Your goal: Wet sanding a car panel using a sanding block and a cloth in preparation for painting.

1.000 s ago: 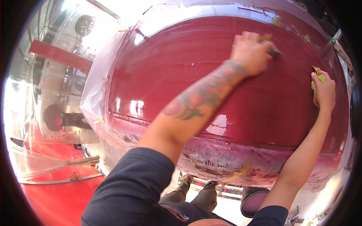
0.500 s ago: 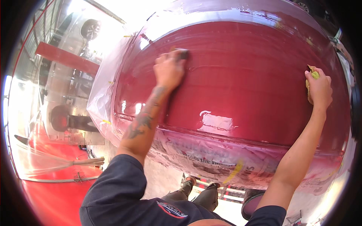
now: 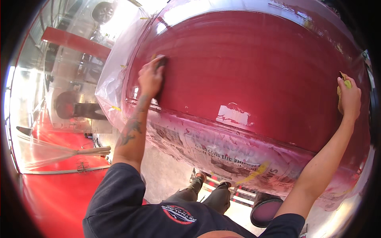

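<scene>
A glossy dark red car panel [image 3: 238,71] fills the middle of the view, wet-looking and shiny. My left hand [image 3: 150,81] is closed on a dark sanding block [image 3: 160,64], pressed against the panel near its left edge. At the panel's far right, my right hand [image 3: 351,98] grips a crumpled yellowish-tan cloth [image 3: 339,97]. A bright yellow-green patch shows between those fingers; whether it is part of the cloth, I cannot tell. The cloth is at the panel's surface, partly hidden by my hand.
Newspaper masking [image 3: 222,152] covers the car below the panel's near edge. Clear plastic sheeting [image 3: 113,79] hangs along the left side. Beyond it are a long red part [image 3: 75,43] and a wheel [image 3: 103,12]. A round dark container [image 3: 266,210] stands near my feet.
My left hand has slid the sanding block leftward over the panel. The view has shifted a little, so the car sits slightly differently; my right hand still grips the cloth at the right.
</scene>
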{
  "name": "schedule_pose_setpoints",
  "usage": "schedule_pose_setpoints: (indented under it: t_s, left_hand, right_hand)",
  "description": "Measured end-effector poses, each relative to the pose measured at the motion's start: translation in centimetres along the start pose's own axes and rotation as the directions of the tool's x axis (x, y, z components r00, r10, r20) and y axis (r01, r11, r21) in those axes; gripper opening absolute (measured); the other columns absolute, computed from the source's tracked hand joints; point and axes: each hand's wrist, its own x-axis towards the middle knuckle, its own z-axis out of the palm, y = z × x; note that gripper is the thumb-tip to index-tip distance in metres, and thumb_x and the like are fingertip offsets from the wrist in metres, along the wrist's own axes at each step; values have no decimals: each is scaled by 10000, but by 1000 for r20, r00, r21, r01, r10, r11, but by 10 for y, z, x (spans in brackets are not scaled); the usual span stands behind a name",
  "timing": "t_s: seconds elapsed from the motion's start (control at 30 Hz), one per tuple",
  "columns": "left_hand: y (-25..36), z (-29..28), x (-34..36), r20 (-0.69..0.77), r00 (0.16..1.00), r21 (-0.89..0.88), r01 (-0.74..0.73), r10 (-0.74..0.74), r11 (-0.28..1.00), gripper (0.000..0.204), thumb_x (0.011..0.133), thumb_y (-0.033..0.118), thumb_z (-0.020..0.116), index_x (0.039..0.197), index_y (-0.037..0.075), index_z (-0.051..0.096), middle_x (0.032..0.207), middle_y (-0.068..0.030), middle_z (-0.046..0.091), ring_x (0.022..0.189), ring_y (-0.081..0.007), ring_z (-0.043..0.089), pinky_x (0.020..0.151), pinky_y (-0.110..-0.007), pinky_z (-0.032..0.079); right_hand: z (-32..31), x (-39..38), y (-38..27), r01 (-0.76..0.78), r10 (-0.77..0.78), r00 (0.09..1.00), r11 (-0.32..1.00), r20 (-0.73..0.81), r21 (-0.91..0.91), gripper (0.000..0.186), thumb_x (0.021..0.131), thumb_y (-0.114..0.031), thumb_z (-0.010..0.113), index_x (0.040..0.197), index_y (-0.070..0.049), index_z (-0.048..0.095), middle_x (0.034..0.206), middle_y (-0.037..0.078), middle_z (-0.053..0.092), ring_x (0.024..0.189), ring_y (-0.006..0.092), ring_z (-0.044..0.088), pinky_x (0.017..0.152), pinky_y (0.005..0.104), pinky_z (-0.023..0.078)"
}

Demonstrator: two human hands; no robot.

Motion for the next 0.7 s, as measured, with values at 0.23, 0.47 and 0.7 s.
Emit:
schedule_pose_setpoints:
  t_s: [0.23, 0.47, 0.7]
  left_hand:
    - [151, -16, -68, 97, 986, -237, -112, 138, 965, 437, 898, 175, 693, 1319, 259, 611, 1339, -135, 533, 1175, -366, 480, 957, -522, 378]
    - [206, -36, -92, 101, 869, -387, -413, 484, 824, 478, 870, 159, 730, 1327, 237, 613, 1357, -129, 511, 1148, -344, 498, 985, -491, 390]
    - [-40, -4, 1, 6, 999, 29, 46, -47, 999, 354, 970, 238, 627, 1324, 250, 626, 1241, -153, 664, 1172, -350, 589, 975, -483, 435]
  right_hand:
    - [-2, 2, 5, -27, 28, 999, 999, 19, -31, 477, 932, -598, 564, 1353, -379, 617, 1353, 126, 577, 1266, 346, 581, 1066, 521, 421]
    - [14, 19, 32, 16, -21, 998, 997, 60, 79, 518, 926, -600, 583, 1362, -325, 621, 1338, 158, 585, 1246, 347, 594, 1067, 494, 429]
    - [-5, -10, -15, -25, 23, 998, 998, 52, 50, 519, 922, -595, 592, 1356, -312, 623, 1361, 124, 578, 1255, 353, 589, 1066, 486, 429]
